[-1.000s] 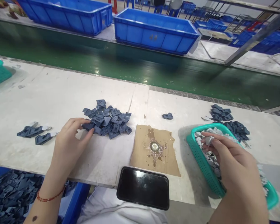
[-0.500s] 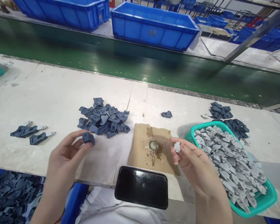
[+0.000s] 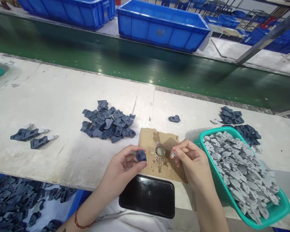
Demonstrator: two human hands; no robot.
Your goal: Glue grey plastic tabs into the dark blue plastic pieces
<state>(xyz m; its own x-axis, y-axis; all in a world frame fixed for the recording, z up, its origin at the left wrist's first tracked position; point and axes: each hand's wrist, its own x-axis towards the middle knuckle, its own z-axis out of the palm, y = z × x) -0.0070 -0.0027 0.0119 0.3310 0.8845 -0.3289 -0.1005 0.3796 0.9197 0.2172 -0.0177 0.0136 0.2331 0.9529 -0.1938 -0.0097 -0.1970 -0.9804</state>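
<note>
Left fingers (image 3: pixel 137 169) pinch a dark blue part (image 3: pixel 141 156); right fingers (image 3: pixel 181 153) pinch a small grey piece (image 3: pixel 173 154) over cardboard (image 3: pixel 147 137).

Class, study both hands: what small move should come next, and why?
Perhaps touch the gray piece to the small dish: the right hand holds it nearby, wet-looking spots mark the cardboard around the dish, and the left hand holds a blue part.

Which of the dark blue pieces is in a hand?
The dark blue piece pinched in the left hand, by the left edge of the cardboard; others in view lie on the white table or in the blue bin.
</note>
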